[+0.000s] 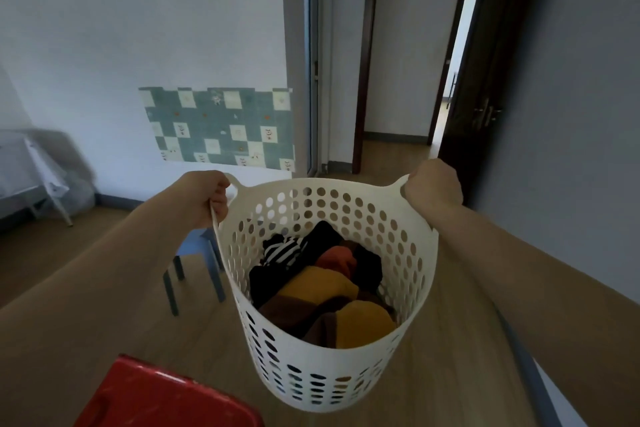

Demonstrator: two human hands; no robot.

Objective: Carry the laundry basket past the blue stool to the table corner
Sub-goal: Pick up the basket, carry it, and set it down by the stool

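Note:
I hold a white perforated laundry basket (311, 381) in the air in front of me, with dark, orange, yellow and striped clothes (322, 291) inside. My left hand (207, 196) grips its left handle and my right hand (433, 189) grips its right handle. A blue stool (194, 253) stands on the wooden floor just left of and behind the basket, partly hidden by it and by my left forearm. A folding table (38, 170) with a white cover stands at the far left against the wall.
A red plastic stool (156, 399) sits at the bottom left, close to the basket. An open doorway (398, 55) and a dark door (485, 80) lie ahead on the right. A checked sheet (221, 128) hangs on the wall.

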